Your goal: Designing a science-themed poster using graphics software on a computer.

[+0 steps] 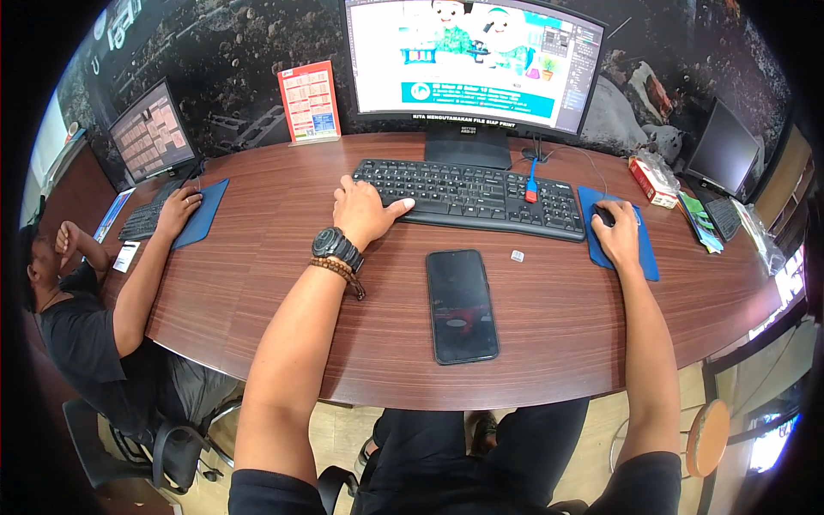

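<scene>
My left hand (360, 213) rests at the left end of a black keyboard (468, 190), its fingers over the keys and the thumb stretched out to the right along the front edge. A dark watch (333, 245) and a beaded bracelet (339, 273) circle that wrist. On a blue mouse pad (645, 262) right of the keyboard, my right hand (624, 239) is wrapped over a black computer mouse (606, 215). Behind the keyboard, a wide curved monitor (477, 90) displays cartoon figures and a teal banner. A black phone (462, 306) lies face up, its screen dark, between my forearms.
A blue cable with a red end (531, 193) lies across the keyboard, near a small pale square piece (518, 256). A red-and-white calendar (310, 101) stands behind. At left, a co-worker (86, 330) uses another computer. A red-and-white box (654, 182) and a second monitor (726, 148) stand at right.
</scene>
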`<action>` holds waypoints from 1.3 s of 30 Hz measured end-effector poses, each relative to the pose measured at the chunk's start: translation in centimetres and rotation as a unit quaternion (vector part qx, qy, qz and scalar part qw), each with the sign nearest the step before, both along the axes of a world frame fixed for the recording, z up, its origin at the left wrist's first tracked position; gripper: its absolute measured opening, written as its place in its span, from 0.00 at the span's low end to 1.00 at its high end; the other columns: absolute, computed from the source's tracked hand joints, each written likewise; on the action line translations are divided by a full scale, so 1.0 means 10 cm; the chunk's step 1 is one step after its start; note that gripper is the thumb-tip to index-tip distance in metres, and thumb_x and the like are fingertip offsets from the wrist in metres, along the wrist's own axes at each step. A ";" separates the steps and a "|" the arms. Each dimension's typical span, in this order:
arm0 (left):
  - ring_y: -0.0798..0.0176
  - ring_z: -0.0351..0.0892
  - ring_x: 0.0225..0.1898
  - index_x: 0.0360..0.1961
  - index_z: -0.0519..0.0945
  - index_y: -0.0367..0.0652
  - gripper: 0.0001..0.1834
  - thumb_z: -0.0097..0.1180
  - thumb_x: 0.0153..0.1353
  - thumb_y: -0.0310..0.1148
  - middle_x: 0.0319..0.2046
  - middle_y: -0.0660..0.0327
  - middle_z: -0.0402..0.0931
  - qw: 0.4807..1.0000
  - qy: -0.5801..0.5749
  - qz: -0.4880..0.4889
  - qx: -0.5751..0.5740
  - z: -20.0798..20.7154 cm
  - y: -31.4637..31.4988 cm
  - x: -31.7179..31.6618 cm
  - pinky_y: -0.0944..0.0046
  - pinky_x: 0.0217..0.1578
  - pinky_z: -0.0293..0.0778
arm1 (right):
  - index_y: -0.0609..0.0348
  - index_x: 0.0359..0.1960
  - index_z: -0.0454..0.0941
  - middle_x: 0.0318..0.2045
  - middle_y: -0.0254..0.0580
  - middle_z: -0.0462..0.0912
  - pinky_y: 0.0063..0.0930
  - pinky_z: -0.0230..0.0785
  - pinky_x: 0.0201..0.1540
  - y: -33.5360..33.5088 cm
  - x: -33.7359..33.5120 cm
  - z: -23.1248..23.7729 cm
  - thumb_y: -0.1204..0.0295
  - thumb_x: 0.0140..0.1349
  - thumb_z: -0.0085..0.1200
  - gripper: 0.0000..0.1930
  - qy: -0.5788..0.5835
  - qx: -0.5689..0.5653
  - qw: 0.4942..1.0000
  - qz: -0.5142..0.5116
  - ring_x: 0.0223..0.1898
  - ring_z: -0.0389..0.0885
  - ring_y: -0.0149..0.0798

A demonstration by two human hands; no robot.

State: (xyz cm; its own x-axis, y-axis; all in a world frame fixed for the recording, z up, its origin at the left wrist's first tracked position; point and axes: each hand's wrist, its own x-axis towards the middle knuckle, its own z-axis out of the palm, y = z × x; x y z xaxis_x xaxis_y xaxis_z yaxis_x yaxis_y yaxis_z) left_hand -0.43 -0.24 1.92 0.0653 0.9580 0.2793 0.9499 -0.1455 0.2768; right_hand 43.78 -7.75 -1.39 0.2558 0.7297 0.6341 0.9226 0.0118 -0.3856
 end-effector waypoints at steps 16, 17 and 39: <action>0.30 0.72 0.54 0.46 0.78 0.18 0.50 0.63 0.54 0.68 0.54 0.32 0.69 1.000 -0.006 -0.001 0.001 -0.02 0.01 -0.01 0.43 0.53 0.75 | 0.58 0.44 0.85 0.48 0.52 0.79 0.41 0.71 0.57 0.01 0.00 -0.01 0.66 0.53 0.61 0.17 0.009 -0.002 1.000 0.002 0.51 0.79 0.54; 0.30 0.72 0.54 0.46 0.78 0.18 0.50 0.63 0.54 0.68 0.54 0.32 0.69 1.000 -0.006 -0.001 0.001 -0.02 0.01 -0.01 0.43 0.53 0.75 | 0.58 0.44 0.85 0.48 0.52 0.79 0.41 0.71 0.57 0.01 0.00 -0.01 0.66 0.53 0.61 0.17 0.010 -0.002 1.000 0.004 0.51 0.79 0.54; 0.31 0.72 0.53 0.45 0.79 0.19 0.49 0.62 0.55 0.68 0.52 0.33 0.69 1.000 -0.002 -0.005 0.007 -0.04 0.02 -0.02 0.43 0.52 0.76 | 0.58 0.45 0.84 0.48 0.51 0.79 0.42 0.71 0.57 -0.02 -0.06 0.03 0.67 0.54 0.60 0.17 0.008 -0.011 1.000 -0.009 0.52 0.78 0.53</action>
